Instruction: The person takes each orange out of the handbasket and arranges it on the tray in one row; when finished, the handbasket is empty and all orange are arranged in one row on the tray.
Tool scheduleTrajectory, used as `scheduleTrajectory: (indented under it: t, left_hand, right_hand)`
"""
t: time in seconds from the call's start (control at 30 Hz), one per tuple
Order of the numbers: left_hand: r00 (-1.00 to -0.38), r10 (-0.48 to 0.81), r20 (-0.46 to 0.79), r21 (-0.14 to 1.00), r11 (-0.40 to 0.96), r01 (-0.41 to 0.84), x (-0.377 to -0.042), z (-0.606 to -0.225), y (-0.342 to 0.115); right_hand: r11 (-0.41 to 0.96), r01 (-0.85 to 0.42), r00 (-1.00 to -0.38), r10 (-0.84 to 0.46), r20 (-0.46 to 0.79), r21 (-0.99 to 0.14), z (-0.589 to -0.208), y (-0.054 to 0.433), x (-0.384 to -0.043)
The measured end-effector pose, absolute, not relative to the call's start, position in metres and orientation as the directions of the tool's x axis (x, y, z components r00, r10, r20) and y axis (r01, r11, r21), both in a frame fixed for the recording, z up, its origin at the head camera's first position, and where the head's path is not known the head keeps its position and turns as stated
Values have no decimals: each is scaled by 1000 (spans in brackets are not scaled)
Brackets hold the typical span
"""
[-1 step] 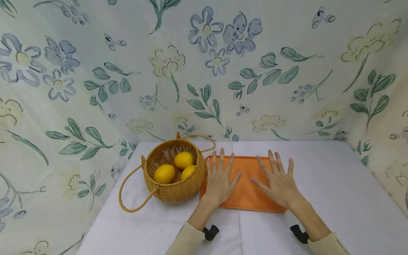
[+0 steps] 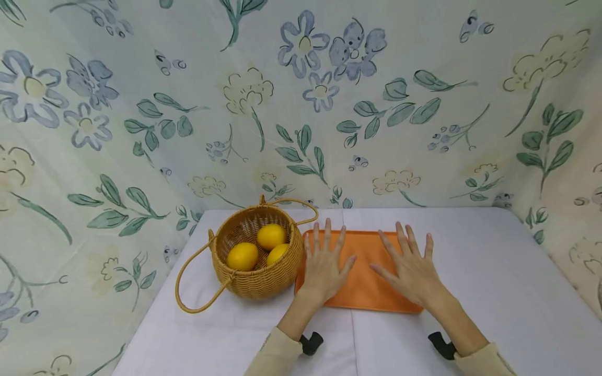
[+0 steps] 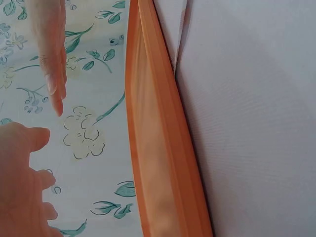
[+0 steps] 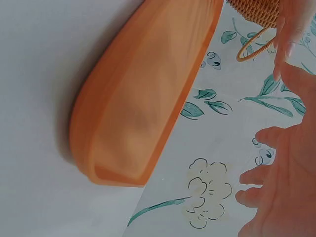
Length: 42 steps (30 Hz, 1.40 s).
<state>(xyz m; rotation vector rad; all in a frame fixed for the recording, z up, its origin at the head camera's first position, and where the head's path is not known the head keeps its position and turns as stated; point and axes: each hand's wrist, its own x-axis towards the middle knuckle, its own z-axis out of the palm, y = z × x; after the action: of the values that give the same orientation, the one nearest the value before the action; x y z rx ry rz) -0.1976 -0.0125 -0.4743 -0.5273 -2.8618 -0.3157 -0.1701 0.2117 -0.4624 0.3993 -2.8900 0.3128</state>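
Observation:
Both hands are held above an orange rectangular tray [image 2: 367,287], palms down with fingers spread. My left hand [image 2: 324,271] is over the tray's left part, beside the basket, and holds nothing. Over the right part is my right hand [image 2: 415,274], likewise without anything in it. In the left wrist view the left hand [image 3: 17,182] shows at the lower left, apart from the tray [image 3: 158,163]. The right wrist view has the right hand [image 4: 286,173] along its right side, and the tray [image 4: 133,128] shows its raised rim and bare inside.
Left of the tray stands a round wicker basket [image 2: 256,284] with two looped handles, one hanging out to the left. Three yellow lemons [image 2: 242,256] lie inside it. White cloth [image 2: 479,271] covers the table, and a floral curtain [image 2: 301,130] rises behind and at the sides.

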Motion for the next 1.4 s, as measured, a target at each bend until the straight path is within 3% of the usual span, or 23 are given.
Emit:
scheduleTrajectory:
  t: [0.6,0.9,1.13,1.4]
  left_hand:
    - [-912,334,238,155,914,375,-200,-481,-9]
    - [-902,365,232,171,897,407,-201,-468,-12]
    - [-876,427,224,320,817,480,-199,-436,-32]
    - [-892,393,225,435,778,452,-198,-398,-72]
  right_hand:
    - [931,-298,-936,-241,257,-210,-470,214,-174]
    - [918,-250,-966,-218,137,-307,-464,225,-178]
    - [892,-200,-977,-213,13,-406,-469,253,-180]
    - [858,-144,-960,-242,-142,-493,-481,278,-187]
